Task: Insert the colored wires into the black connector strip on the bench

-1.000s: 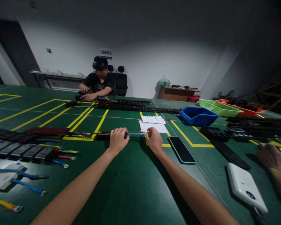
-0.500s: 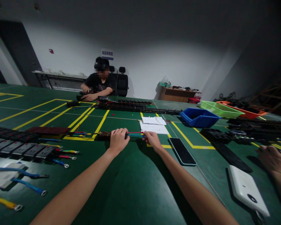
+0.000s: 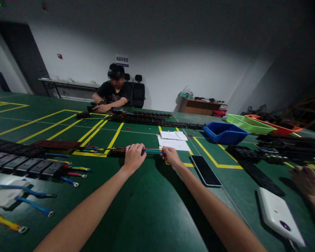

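Note:
In the middle of the green table, my left hand (image 3: 134, 156) is wrapped over the right end of a long dark strip (image 3: 118, 150), which looks like the body of a power strip. Red, blue and other coloured wires (image 3: 153, 151) run out from under that hand to the right. My right hand (image 3: 171, 156) pinches their far ends between thumb and fingers. The wires stretch nearly straight between both hands. White paper sheets (image 3: 174, 144) lie just behind my right hand, and a dark-screened phone (image 3: 205, 170) lies to its right.
Socket strips (image 3: 46, 168) with lugged wires lie at left. Right are a blue bin (image 3: 224, 133), a green basket (image 3: 248, 123), an orange tray (image 3: 273, 124) and a white device (image 3: 280, 215). Another person's hand (image 3: 306, 178) rests at far right; a co-worker (image 3: 114, 91) sits opposite.
The view has shifted slightly, so everything appears a little further right. Both my hands keep the same hold on the strip and its wires.

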The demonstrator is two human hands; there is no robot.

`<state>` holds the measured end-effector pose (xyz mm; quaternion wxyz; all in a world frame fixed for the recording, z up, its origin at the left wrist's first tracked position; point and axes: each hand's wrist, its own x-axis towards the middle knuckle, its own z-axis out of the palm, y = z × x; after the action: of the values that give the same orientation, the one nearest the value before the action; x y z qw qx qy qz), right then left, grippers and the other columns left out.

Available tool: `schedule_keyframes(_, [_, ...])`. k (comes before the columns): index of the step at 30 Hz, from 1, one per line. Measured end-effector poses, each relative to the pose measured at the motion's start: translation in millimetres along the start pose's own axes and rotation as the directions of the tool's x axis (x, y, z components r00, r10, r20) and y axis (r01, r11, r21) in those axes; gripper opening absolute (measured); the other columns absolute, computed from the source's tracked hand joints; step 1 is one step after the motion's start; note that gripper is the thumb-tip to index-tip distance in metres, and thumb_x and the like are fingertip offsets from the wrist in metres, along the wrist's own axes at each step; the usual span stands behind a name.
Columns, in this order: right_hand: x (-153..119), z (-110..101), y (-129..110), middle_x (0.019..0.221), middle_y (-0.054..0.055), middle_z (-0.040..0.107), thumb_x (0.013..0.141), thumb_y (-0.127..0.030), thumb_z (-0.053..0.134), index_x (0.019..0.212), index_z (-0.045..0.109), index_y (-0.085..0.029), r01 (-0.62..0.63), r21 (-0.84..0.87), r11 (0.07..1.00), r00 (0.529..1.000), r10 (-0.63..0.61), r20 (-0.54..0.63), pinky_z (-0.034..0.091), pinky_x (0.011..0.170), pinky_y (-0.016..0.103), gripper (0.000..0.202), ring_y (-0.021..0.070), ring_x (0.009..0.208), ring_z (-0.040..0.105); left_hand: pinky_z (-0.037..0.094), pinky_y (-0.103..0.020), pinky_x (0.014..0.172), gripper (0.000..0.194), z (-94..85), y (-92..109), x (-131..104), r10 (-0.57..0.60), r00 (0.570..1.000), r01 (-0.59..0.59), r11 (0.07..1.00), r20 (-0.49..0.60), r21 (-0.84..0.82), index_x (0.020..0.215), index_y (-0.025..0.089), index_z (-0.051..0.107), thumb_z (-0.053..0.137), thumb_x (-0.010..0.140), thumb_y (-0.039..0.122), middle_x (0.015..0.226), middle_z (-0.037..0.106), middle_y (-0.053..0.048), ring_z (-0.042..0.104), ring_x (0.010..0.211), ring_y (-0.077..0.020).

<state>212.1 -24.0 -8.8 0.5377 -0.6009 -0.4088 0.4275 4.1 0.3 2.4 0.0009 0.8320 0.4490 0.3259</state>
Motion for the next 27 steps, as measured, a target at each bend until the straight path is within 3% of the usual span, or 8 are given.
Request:
schedule_keyframes(5, [-2, 0, 6, 0.061, 0.002, 0.062, 0.083, -0.054, 0.063, 0.076, 0.063, -0.016, 0.052, -0.056, 0.997, 0.998, -0.053, -0.021, 0.027, 0.036, 0.017, 0.038, 0.0091, 0.045, 0.051, 0.043, -0.042, 0.091, 0.004, 1.0, -1, -1, 0.007, 1.000, -0.006, 1.000, -0.022, 0.031, 0.094, 0.024, 0.059, 0.058, 0.090, 0.023, 0.097, 0.071, -0.003, 0.064, 0.096, -0.0241])
schedule_keyframes(10, [1, -2, 17, 0.059, 0.002, 0.063, 0.078, -0.056, 0.065, 0.068, 0.061, -0.018, 0.181, -0.324, 0.929, 0.976, -0.211, -0.059, 0.038, 0.045, 0.021, 0.040, 0.0123, 0.050, 0.056, 0.043, -0.042, 0.092, 0.005, 1.0, -1, -1, 0.007, 1.000, -0.006, 1.000, -0.025, 0.019, 0.094, 0.024, 0.060, 0.058, 0.089, 0.023, 0.096, 0.071, -0.003, 0.064, 0.095, -0.0242])
schedule_keyframes(16, [3, -2, 16, 0.058, 0.002, 0.063, 0.079, -0.053, 0.061, 0.065, 0.062, -0.019, 0.197, -0.505, 0.840, 0.962, -0.264, -0.064, 0.037, 0.047, 0.021, 0.037, 0.0139, 0.052, 0.057, 0.044, -0.043, 0.095, 0.008, 1.9, -2, -1, 0.003, 1.000, -0.003, 1.000, 0.000, -0.018, 0.096, 0.024, 0.061, 0.055, 0.091, 0.024, 0.100, 0.071, -0.004, 0.064, 0.098, -0.0234])
schedule_keyframes(20, [1, -3, 14, 0.059, 0.002, 0.064, 0.083, -0.056, 0.059, 0.070, 0.064, -0.018, 0.176, -0.441, 0.880, 0.971, -0.230, -0.072, 0.038, 0.044, 0.020, 0.040, 0.0128, 0.050, 0.058, 0.044, -0.043, 0.096, 0.008, 1.1, -1, -1, -0.001, 1.000, 0.001, 0.999, 0.004, -0.041, 0.097, 0.024, 0.061, 0.055, 0.091, 0.024, 0.100, 0.071, -0.004, 0.065, 0.098, -0.0232])
schedule_keyframes(27, [4, -10, 12, 0.055, 0.000, 0.058, 0.082, -0.047, 0.066, 0.070, 0.060, -0.017, 0.031, -0.160, 0.987, 0.998, -0.038, -0.040, 0.029, 0.034, 0.016, 0.032, 0.0077, 0.041, 0.049, 0.044, -0.044, 0.096, 0.007, -0.6, 0, -1, -0.008, 1.000, 0.008, 0.999, 0.011, -0.037, 0.096, 0.024, 0.061, 0.055, 0.092, 0.025, 0.100, 0.071, -0.005, 0.064, 0.098, -0.0236])
